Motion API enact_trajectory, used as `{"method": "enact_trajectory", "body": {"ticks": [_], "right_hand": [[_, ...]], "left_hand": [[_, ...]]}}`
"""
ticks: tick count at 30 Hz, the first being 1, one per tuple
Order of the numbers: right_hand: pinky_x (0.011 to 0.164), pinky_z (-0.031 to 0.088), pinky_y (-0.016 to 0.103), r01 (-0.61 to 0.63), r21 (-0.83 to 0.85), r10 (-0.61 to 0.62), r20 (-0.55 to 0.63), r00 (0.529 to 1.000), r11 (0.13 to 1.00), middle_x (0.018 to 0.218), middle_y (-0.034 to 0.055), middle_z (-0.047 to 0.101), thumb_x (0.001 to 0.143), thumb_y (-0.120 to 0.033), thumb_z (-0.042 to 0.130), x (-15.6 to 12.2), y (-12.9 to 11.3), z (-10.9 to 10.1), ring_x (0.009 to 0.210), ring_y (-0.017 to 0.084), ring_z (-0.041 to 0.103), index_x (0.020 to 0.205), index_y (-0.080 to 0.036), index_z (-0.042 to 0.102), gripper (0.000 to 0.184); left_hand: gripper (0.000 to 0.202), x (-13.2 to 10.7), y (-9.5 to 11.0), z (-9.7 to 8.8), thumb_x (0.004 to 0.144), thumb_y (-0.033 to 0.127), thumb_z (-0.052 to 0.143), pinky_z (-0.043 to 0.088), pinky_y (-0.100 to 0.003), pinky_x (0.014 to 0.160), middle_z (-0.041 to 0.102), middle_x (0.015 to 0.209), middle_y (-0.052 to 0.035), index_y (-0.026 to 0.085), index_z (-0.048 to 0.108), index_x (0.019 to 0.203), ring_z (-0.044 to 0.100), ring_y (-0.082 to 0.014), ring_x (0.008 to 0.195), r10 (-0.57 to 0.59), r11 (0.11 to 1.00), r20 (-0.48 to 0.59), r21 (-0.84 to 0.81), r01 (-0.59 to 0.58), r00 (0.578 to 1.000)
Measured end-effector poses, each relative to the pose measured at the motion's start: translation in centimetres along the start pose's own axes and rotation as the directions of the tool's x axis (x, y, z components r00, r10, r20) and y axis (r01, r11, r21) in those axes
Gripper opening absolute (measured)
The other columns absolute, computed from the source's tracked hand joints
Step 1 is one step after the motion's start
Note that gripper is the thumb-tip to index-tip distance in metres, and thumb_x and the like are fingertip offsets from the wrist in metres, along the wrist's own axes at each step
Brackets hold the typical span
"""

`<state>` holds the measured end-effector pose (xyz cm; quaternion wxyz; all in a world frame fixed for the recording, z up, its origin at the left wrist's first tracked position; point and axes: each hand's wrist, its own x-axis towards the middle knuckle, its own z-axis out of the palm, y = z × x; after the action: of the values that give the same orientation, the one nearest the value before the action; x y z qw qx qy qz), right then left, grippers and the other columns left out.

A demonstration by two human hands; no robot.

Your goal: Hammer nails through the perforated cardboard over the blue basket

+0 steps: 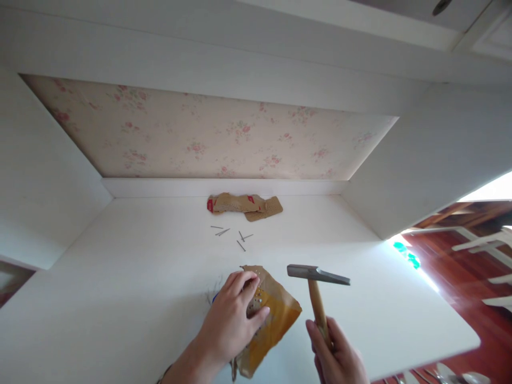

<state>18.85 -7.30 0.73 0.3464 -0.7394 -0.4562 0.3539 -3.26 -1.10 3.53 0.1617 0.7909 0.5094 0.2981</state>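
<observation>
My right hand [338, 352] is wrapped round the wooden handle of a hammer [318, 306]. Its metal head is raised, just right of a torn brown and yellow piece of cardboard [280, 314]. On that piece rests my left hand [232, 314], thumb spread apart from the bent fingers. Small pale and dark specks dot the cardboard near the fingertips; whether they are holes or nail heads I cannot tell. A bit of something blue shows beside the left hand, mostly hidden. Beyond the hands, several loose nails [241, 245] lie on the white tabletop [152, 256].
Torn brown cardboard strips [240, 204] lie against the back ledge. White side panels [432, 149] and an overhead shelf enclose the tabletop, with floral wallpaper [240, 133] behind. At the lower right, metal utensils [436, 373] show below the table edge, near a reddish floor [472, 282].
</observation>
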Motion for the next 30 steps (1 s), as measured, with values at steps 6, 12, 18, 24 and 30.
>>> {"method": "enact_trajectory", "body": {"ticks": [6, 12, 18, 24, 30], "right_hand": [[0.040, 0.039, 0.022, -0.042, -0.100, 0.046, 0.038, 0.998, 0.994, 0.032, -0.0108, 0.044, 0.078, -0.064, 0.059, 3.1, 0.0, -1.3, 0.030, 0.013, 0.047, 0.073, -0.025, 0.050, 0.040], [0.036, 0.028, 0.020, -0.077, 0.036, 0.071, 0.142, 0.987, 0.996, 0.035, -0.0142, 0.034, 0.085, -0.064, 0.052, 3.5, 0.2, -0.2, 0.030, 0.009, 0.034, 0.073, -0.025, 0.046, 0.042], [0.038, 0.026, 0.019, -0.115, 0.147, 0.093, 0.148, 0.985, 0.982, 0.037, -0.0139, 0.035, 0.086, -0.063, 0.054, 3.1, 0.3, 0.2, 0.033, 0.008, 0.032, 0.076, -0.024, 0.046, 0.041], [0.036, 0.026, 0.018, -0.149, 0.225, 0.127, 0.108, 0.986, 0.963, 0.037, -0.0134, 0.035, 0.085, -0.064, 0.055, 2.4, 1.0, 0.8, 0.033, 0.008, 0.032, 0.079, -0.024, 0.047, 0.042], [0.031, 0.024, 0.017, -0.144, 0.327, 0.112, 0.114, 0.987, 0.934, 0.041, -0.0147, 0.030, 0.082, -0.066, 0.057, 1.5, 0.7, 1.6, 0.032, 0.007, 0.029, 0.078, -0.024, 0.046, 0.044]], "left_hand": [[0.035, -0.1, 0.5, -0.4, 0.085, 0.024, 0.067, 0.057, -0.042, 0.093, 0.065, 0.116, -0.0110, 0.015, 0.064, 0.119, 0.063, -0.0262, 0.107, 0.020, 0.998, 0.013, 0.062, -0.021, 1.000], [0.023, 0.2, 0.4, -1.4, 0.092, 0.025, 0.058, 0.055, -0.039, 0.091, 0.067, 0.112, -0.0082, 0.019, 0.066, 0.113, 0.063, -0.0235, 0.103, 0.050, 0.997, -0.037, 0.053, -0.048, 0.998], [0.023, 4.0, -4.6, -3.4, 0.099, 0.029, 0.045, 0.052, -0.031, 0.079, 0.068, 0.089, -0.0040, 0.020, 0.063, 0.089, 0.065, -0.0181, 0.084, -0.125, 0.978, 0.000, 0.170, 0.123, 0.992], [0.018, 10.0, -10.2, -0.5, 0.097, 0.025, 0.050, 0.050, -0.033, 0.084, 0.069, 0.098, -0.0072, 0.018, 0.066, 0.093, 0.065, -0.0225, 0.096, -0.158, 0.943, 0.150, 0.317, 0.104, 0.976], [0.026, 12.9, -11.9, 2.7, 0.095, 0.032, 0.059, 0.054, -0.043, 0.087, 0.063, 0.119, -0.0087, 0.017, 0.061, 0.117, 0.063, -0.0221, 0.102, -0.146, 0.931, 0.270, 0.363, 0.039, 0.952]]}}
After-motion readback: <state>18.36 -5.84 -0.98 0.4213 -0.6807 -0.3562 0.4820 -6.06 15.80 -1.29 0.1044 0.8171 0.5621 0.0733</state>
